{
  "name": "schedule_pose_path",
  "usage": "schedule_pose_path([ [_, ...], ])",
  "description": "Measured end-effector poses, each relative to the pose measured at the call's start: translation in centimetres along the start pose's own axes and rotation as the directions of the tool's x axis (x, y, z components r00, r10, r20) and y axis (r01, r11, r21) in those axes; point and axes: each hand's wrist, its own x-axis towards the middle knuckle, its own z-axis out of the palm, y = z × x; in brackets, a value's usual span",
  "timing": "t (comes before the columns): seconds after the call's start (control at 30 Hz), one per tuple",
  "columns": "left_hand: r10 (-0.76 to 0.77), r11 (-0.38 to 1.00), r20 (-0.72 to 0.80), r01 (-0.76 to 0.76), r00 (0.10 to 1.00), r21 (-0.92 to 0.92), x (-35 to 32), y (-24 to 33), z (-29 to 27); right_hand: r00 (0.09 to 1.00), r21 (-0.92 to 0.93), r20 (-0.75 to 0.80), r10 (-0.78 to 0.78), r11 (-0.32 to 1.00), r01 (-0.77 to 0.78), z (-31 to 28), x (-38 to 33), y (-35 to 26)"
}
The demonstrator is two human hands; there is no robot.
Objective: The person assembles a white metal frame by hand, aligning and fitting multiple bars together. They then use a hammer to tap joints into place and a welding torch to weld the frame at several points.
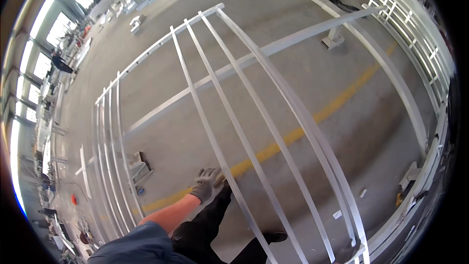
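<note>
My left hand (206, 182), in a grey work glove, hangs low in the middle with its fingers stretched out. Nothing shows in its grasp. Closest to it is a long silver metal bar (213, 144), one of several slats in a large railing-like frame; I cannot tell whether the glove touches it. The frame's far rail (156, 44) carries the slat ends, with a tight group of slats (111, 117) at the left and wider-spaced ones at the right. Beneath runs a long support beam (288, 41). My right hand is out of sight.
My legs in black trousers stand among the slats, one dark shoe (275, 237) near a bar. A second beam (386, 63) curves past at right, beside a stacked white panel (415, 29). A yellow line (337, 102) crosses the floor. Another person (61, 62) is far left.
</note>
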Motion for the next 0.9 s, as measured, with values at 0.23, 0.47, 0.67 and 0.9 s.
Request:
schedule_pose_path([
  [0.23, -0.168, 0.985, -0.128, 0.172, 0.977, 0.025, 12.9, -17.7, -9.0, 0.943, 0.174, 0.130, -0.307, 0.943, 0.284, 8.8, 9.6, -36.9],
  [0.47, -0.530, 0.840, -0.163, 0.487, 0.833, -0.239, 27.3, -31.4, -16.8, 0.823, 0.393, 0.156, -0.545, 0.799, 0.455, 16.7, 20.4, -67.8],
  [0.67, -0.700, 0.634, 0.059, 0.658, 0.711, -0.407, 39.3, -36.3, -17.7, 0.834, 0.454, 0.250, -0.492, 0.820, 0.347, 28.4, 29.3, -80.4],
  [0.9, -0.760, 0.414, 0.190, 0.689, 0.621, -0.595, 49.8, -40.8, -14.7, 0.602, 0.382, 0.684, -0.412, 0.905, 0.187, 35.0, 30.1, -92.2],
])
